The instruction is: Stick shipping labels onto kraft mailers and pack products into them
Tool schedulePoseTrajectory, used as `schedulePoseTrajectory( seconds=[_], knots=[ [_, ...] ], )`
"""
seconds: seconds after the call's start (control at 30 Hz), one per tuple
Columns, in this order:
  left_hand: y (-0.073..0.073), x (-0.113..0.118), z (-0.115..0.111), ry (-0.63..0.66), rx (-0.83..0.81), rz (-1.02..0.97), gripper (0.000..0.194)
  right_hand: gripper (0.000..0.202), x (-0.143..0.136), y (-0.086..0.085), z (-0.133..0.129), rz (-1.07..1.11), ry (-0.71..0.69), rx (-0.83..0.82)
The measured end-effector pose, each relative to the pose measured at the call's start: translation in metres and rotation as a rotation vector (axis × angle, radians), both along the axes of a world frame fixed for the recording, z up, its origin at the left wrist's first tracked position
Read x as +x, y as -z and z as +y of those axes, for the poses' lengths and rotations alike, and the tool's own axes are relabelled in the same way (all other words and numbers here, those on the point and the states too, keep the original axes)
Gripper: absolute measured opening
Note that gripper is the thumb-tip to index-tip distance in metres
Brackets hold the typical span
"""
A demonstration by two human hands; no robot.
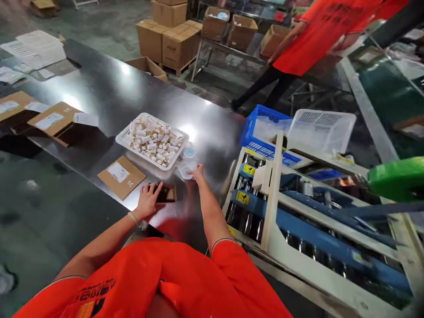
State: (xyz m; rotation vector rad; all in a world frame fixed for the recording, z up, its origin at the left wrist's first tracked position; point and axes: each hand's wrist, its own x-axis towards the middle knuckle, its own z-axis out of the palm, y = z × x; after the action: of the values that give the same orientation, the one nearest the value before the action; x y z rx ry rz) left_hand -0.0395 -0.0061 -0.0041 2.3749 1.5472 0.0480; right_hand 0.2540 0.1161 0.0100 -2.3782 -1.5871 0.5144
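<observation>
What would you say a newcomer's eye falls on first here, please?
Probably the white basket heaped with small white-and-gold pieces, on the shiny table. Nearer the wearer, the left hand touches a small brown box and the right hand is at a pale tub. A co-worker's bright red shirt stands out at upper right.

Head-height view down onto table (pixel 96 77)

A packing workshop is indicated by the metal bench (pixel 99 75), the roller machine (pixel 298 225) with yellow labels (pixel 243 197) set beside it, and cartons (pixel 180 46) stacked on a pallet (pixel 179 70) beyond the bench.
</observation>
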Motion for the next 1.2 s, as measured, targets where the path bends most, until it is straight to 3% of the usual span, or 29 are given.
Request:
schedulePoseTrajectory(
  seconds=[0.1, 0.2, 0.3, 0.37, 0.47, 0.57, 0.67, 0.7, 0.77, 0.83, 0.93, 1.03, 1.13, 1.2],
  knots=[
    [0.010, -0.002, 0.006, 0.045, -0.001, -0.165, 0.101, 0.046, -0.021, -0.003, -0.032, -0.006, 0.033, -0.016],
    [0.020, 0.006, 0.015, 0.062, -0.011, -0.333, 0.107, 0.033, -0.031, -0.013, -0.073, -0.080, 0.000, 0.114],
    [0.025, 0.017, 0.024, 0.029, -0.019, -0.445, 0.109, 0.029, -0.043, -0.017, -0.116, -0.124, -0.313, 0.200],
    [0.026, 0.023, 0.027, 0.015, -0.032, -0.490, 0.109, 0.039, -0.059, -0.014, -0.138, -0.124, -0.551, 0.105],
    [0.025, 0.023, 0.025, 0.056, -0.064, -0.485, 0.107, 0.056, -0.089, -0.011, -0.146, -0.097, -0.671, -0.089],
    [0.022, 0.017, 0.023, 0.163, -0.051, -0.409, 0.088, 0.060, -0.105, -0.017, -0.116, 0.021, -0.742, -0.343],
    [0.015, 0.013, 0.026, 0.287, -0.058, -0.327, 0.059, 0.039, -0.090, -0.037, -0.063, 0.171, -0.835, -0.598],
    [0.012, 0.013, 0.027, 0.327, -0.069, -0.295, 0.054, 0.032, -0.081, -0.045, -0.043, 0.180, -0.811, -0.610],
    [0.006, 0.015, 0.029, 0.391, -0.088, -0.226, 0.050, 0.025, -0.068, -0.062, 0.001, 0.111, -0.672, -0.507],
    [0.001, 0.018, 0.030, 0.419, -0.098, -0.166, 0.046, 0.028, -0.067, -0.073, 0.045, -0.034, -0.491, -0.277],
    [-0.003, 0.024, 0.030, 0.418, -0.083, -0.120, 0.041, 0.038, -0.085, -0.076, 0.094, -0.153, -0.375, -0.115],
    [-0.003, 0.028, 0.029, 0.401, -0.039, -0.077, 0.036, 0.028, -0.108, -0.070, 0.107, -0.157, -0.343, -0.096],
    [-0.002, 0.028, 0.030, 0.388, 0.006, -0.055, 0.032, 0.020, -0.118, -0.070, 0.095, -0.122, -0.319, -0.011],
    [-0.002, 0.027, 0.033, 0.402, 0.006, -0.055, 0.033, 0.021, -0.115, -0.075, 0.078, -0.096, -0.300, 0.132]
  ],
)
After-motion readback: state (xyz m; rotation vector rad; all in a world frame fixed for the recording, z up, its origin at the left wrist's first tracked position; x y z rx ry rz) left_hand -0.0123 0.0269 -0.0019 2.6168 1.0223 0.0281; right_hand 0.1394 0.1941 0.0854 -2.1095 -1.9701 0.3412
